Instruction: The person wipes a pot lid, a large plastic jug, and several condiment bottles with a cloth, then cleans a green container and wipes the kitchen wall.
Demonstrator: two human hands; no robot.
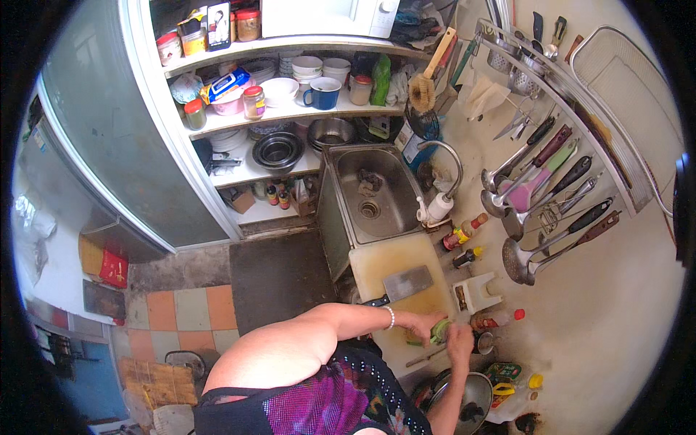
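Note:
My left hand [427,327], with a beaded bracelet at its wrist, closes around a green item [440,329], perhaps a vegetable, over the lower end of a worn cutting board [375,261]. Close on its right is my right hand [461,341], fingers curled; whether it grips anything is unclear. Something pale and translucent shows just above its fingers. A cleaver [409,283] lies flat on the board, its black handle pointing left. Below the hands, a thin stick-like item [427,358] rests on the board.
A steel sink [375,190] with a curved tap [459,163] adjoins the board. Sauce bottles [465,231] line the wall side. A wok [473,402] stands below the board. Ladles [516,261] hang from a wall rack. Shelves of bowls [280,89] are beyond.

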